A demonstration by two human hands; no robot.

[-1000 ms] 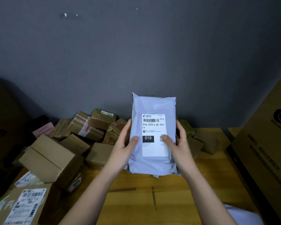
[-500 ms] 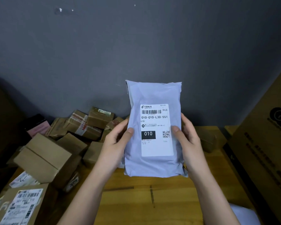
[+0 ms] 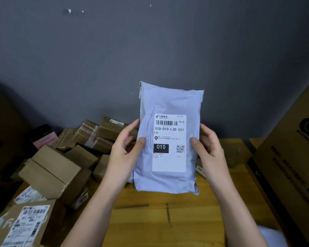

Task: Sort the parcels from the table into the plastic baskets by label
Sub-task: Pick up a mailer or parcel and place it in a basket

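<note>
Wooden table (image 3: 150, 220), mailer (image 3: 169, 104) above front edge

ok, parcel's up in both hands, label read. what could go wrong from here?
1. No plastic basket is in view, so the grey plastic mailer bag, labelled 010, could land in the wrong one.
2. The left hand and right hand hold only its side edges, thumbs on the front; the slick film might slip.
3. Brown cardboard boxes are piled loosely beside the left forearm; swinging that way could knock them off the wooden table.
</note>
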